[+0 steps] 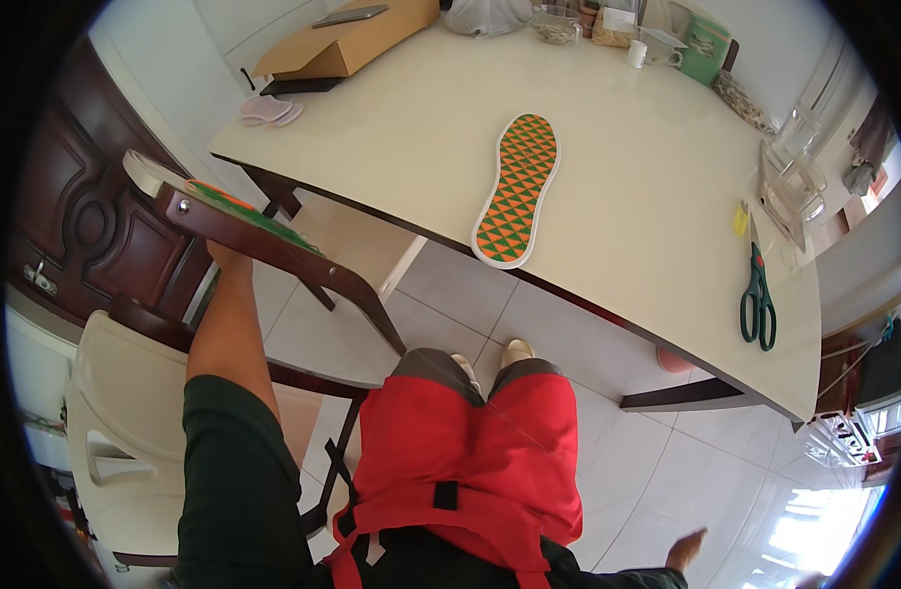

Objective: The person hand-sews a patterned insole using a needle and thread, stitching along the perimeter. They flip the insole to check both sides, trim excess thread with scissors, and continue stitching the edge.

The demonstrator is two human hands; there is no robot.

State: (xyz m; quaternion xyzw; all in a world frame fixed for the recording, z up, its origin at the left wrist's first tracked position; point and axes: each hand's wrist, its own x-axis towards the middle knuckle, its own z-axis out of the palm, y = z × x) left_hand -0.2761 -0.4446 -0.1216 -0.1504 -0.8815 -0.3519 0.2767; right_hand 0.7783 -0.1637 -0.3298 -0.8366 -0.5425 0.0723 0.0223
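At the left, my left arm reaches up to a dark wooden chair rail. My left hand is mostly hidden behind it and appears closed on an orange and green insole, seen almost edge-on above the rail. A fine thread crosses above the red apron on my lap. Low on the right, my right hand is held far out to the side, fingers together; what they pinch is too small to make out. A second insole, white-edged with orange and green triangles, lies on the table near its front edge.
Dark green scissors lie on the cream table at the right. Glass jugs stand on a tray behind them. A cardboard box and pale pink pads are at the back left. A cream chair stands beside me.
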